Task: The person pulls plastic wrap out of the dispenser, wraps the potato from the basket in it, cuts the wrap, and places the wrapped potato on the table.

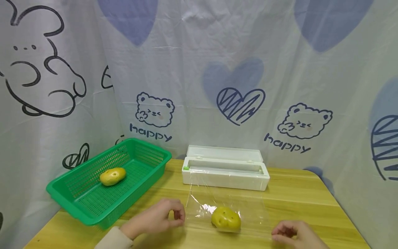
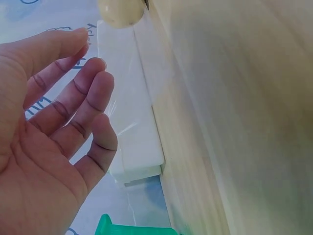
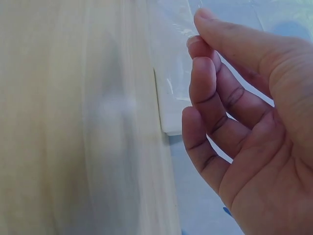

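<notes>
While the potato lies between them, the left hand and right hand curl loosely, holding nothing.

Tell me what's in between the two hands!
In the head view, a potato and clear plastic wrap are between the left hand and right hand.
</notes>
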Tool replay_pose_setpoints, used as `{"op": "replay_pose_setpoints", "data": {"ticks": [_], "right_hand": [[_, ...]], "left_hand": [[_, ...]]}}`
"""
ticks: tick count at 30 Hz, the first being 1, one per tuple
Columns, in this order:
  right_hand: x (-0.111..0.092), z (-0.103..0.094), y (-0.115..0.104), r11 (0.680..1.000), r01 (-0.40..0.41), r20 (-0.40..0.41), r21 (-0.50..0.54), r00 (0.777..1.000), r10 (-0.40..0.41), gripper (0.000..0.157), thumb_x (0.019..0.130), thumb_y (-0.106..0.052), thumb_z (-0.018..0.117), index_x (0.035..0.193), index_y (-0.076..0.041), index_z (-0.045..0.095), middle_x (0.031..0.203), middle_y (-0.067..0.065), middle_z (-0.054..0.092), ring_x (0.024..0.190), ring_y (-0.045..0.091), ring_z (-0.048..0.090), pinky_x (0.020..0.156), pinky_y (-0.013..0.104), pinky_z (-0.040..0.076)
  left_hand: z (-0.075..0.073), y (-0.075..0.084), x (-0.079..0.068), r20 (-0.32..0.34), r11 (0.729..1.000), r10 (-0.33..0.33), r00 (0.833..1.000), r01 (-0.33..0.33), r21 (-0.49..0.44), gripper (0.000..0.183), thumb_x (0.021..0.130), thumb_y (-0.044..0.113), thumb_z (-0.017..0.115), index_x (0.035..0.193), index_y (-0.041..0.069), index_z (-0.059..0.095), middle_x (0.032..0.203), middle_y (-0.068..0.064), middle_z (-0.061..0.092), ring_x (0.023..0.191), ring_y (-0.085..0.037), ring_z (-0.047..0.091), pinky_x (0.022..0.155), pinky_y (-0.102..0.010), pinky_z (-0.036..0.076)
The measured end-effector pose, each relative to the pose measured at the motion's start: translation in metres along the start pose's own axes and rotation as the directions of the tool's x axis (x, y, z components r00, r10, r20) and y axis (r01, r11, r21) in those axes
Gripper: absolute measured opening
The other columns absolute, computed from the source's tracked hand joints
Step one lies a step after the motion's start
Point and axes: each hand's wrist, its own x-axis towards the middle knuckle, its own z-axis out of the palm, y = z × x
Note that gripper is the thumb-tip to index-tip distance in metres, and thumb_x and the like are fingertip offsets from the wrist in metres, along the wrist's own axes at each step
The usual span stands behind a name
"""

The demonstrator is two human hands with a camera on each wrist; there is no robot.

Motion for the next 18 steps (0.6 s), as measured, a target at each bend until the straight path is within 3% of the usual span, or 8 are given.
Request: {"op": "replay_pose_setpoints", "data": {"ticks": [18], "right_hand": [[0.009,-0.01,-0.012,0.997,0.038,-0.025,-0.061,0.999,-0.04,0.016,0.102,-0.029,0.074,0.099,-0.012,0.073,0.092,0.001,0.069,0.081,0.003,0.056,0.073,0.022,0.048]], "left_hand": [[-0.002,-0.016,0.017,0.043,0.991,-0.086,0.995,0.09,-0.097,0.013,0.097,0.011,0.078,0.088,0.018,0.072,0.083,0.01,0.072,0.079,0.005,0.061,0.077,-0.022,0.058]]}}
